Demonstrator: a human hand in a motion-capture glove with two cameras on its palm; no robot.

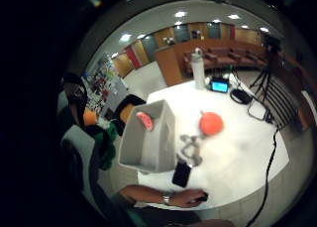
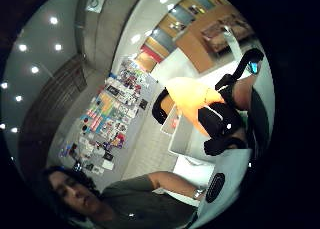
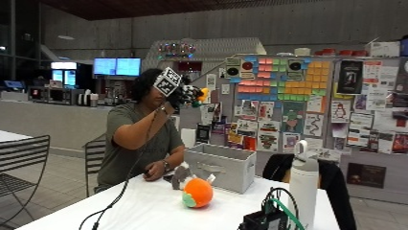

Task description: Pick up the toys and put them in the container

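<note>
In the outside view my gloved right hand [image 3: 184, 93] is raised to head height above the table and grips a small yellow-orange toy [image 3: 203, 93]. That toy [image 2: 191, 100] fills the middle of the thumb side palm view, with black gloved fingers [image 2: 219, 120] curled round it. Below stands the grey container [image 3: 220, 165] on the white table [image 3: 146, 208]. A pink toy [image 1: 145, 120] lies inside the container [image 1: 158, 152]. An orange ball toy [image 3: 198, 192] and a grey toy [image 3: 180, 176] lie on the table beside it.
The person's bare left hand [image 3: 153, 172] rests on the table near a black phone [image 1: 181, 173]. A white bottle [image 3: 304, 184] and a small device with cables [image 3: 267, 218] stand at the table's near end. Chairs [image 3: 22, 163] surround the table.
</note>
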